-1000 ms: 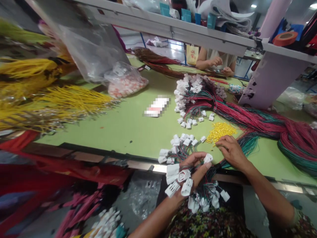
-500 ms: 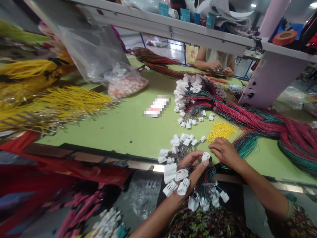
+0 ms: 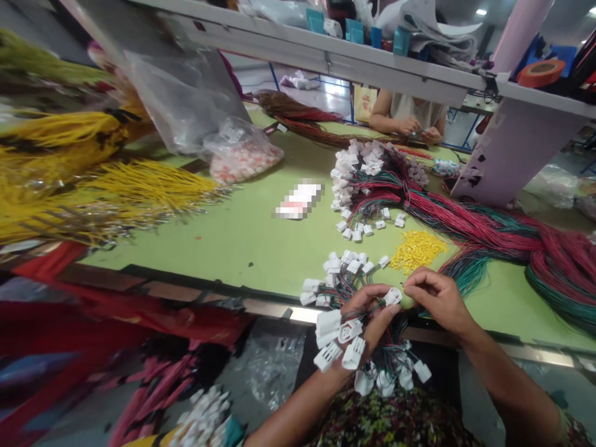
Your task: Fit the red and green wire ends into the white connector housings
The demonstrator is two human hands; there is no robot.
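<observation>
Right hand (image 3: 440,299) drawn into a pinch beside a white connector (image 3: 393,297)

Left hand (image 3: 367,316) closed around a bundle of wire harnesses (image 3: 354,354), with the white connector projecting at its fingertips. Right hand has closed from its earlier spread posture; thumb and forefinger now meet just beside the white connector, apparently not touching it. Beyond the bundle of wire harnesses lie loose red and green harnesses (image 3: 470,214) and small yellow plastic parts (image 3: 418,251), with a co-worker's hands (image 3: 408,126) farther off
</observation>
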